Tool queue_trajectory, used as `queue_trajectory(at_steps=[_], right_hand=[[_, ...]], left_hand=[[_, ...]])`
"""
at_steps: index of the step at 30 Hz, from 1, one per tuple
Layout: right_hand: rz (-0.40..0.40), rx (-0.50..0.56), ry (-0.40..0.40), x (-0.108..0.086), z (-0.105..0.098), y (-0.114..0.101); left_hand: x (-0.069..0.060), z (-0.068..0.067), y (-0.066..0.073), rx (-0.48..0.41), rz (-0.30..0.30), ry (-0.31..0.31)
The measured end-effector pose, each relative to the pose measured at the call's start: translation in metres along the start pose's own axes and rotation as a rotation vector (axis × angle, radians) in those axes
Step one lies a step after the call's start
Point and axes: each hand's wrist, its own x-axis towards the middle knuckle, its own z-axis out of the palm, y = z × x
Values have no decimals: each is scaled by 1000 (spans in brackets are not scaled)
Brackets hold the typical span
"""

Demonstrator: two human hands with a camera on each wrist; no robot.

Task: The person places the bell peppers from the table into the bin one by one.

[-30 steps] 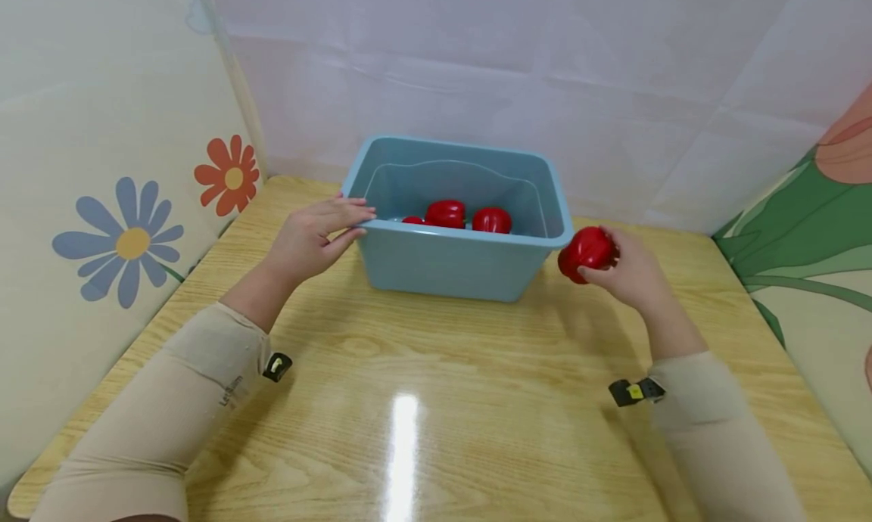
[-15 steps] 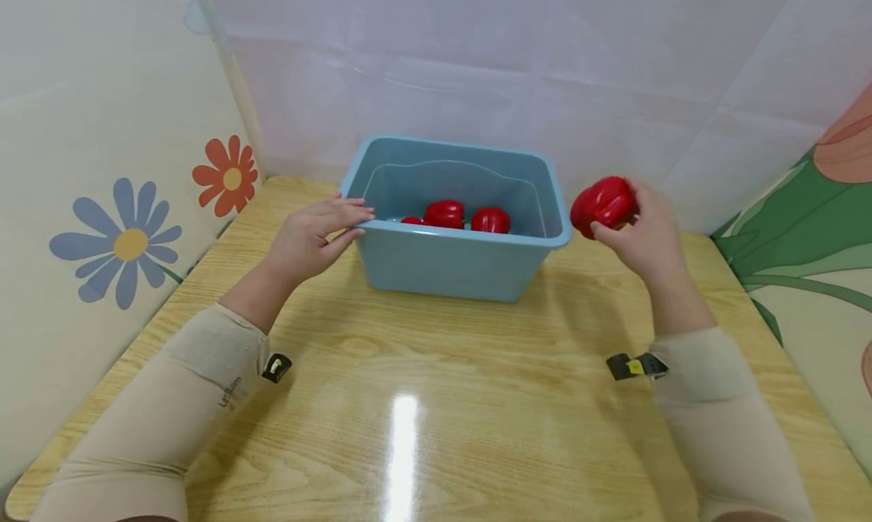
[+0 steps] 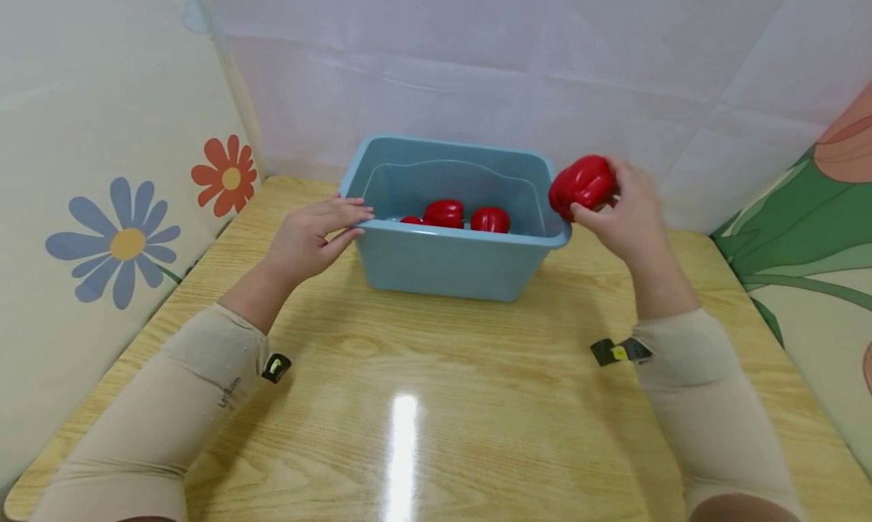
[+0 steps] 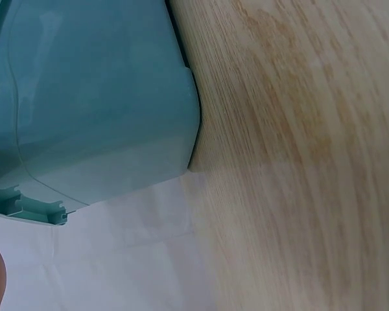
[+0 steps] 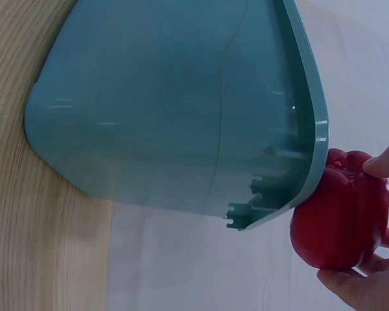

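Observation:
A blue plastic bin point(image 3: 443, 261) stands on the table near the back wall. Inside it lie a red bell pepper point(image 3: 444, 213), a second red bell pepper point(image 3: 490, 220) and part of another red item at the left, mostly hidden by the front wall. My left hand point(image 3: 315, 236) rests on the bin's front left corner, its fingers laid straight over the rim. My right hand point(image 3: 630, 208) grips a red bell pepper point(image 3: 582, 185) between thumb and fingers, raised beside the bin's right rim. In the right wrist view this held bell pepper point(image 5: 342, 210) appears right by the rim.
The wooden table point(image 3: 327, 424) extends in front of the bin, with a bright light reflection on it. A pale wall covering point(image 3: 443, 60) hangs close behind. Panels printed with flowers border the left and right sides.
My right hand has lifted the bell pepper from low beside the bin, then brought it left to the right rim. My left hand and the bin stay in place.

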Motion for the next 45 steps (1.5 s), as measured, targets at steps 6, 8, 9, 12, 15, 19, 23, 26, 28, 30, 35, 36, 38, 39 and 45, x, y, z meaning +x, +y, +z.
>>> queue_trajectory(at_steps=[6, 8, 9, 12, 15, 19, 23, 26, 28, 30, 35, 36, 38, 39, 45], right_hand=[[-43, -23, -26, 5, 8, -8], [-48, -33, -37, 6, 11, -10], [-52, -38, -41, 7, 12, -11], [-54, -55, -54, 9, 17, -13], [-67, -78, -69, 12, 23, -14], [-92, -113, -86, 14, 31, -15], [-111, -116, -96, 16, 35, -15], [-126, -105, -97, 18, 35, -15], [-122, -107, -107, 18, 35, -16], [-116, -109, -117, 18, 35, -16], [-124, -145, -152, 21, 36, -16], [-133, -153, -163, 22, 37, -15], [-148, -169, -186, 24, 39, -13], [-151, -174, -200, 25, 40, -12], [-123, -142, -218, 27, 44, -7]], left_hand=[[0, -1, 1, 4, -8, -3], [0, -1, 1, 4, -8, -2], [0, -1, 1, 3, -9, -2], [0, -1, 1, 0, -7, 1], [-1, -1, 1, 0, -7, 3], [-1, 0, 1, 1, -9, -1], [0, 1, 0, -6, -4, 5], [0, 1, 0, -10, 3, 11], [0, 1, -1, -12, 4, 11], [0, 1, -1, -15, -2, 6], [0, 0, -1, -22, -13, 0], [0, 0, -1, -23, -11, 3], [0, 1, -1, -26, -5, 9], [0, 1, -1, -28, -2, 13], [0, 0, 0, -33, -4, 15]])
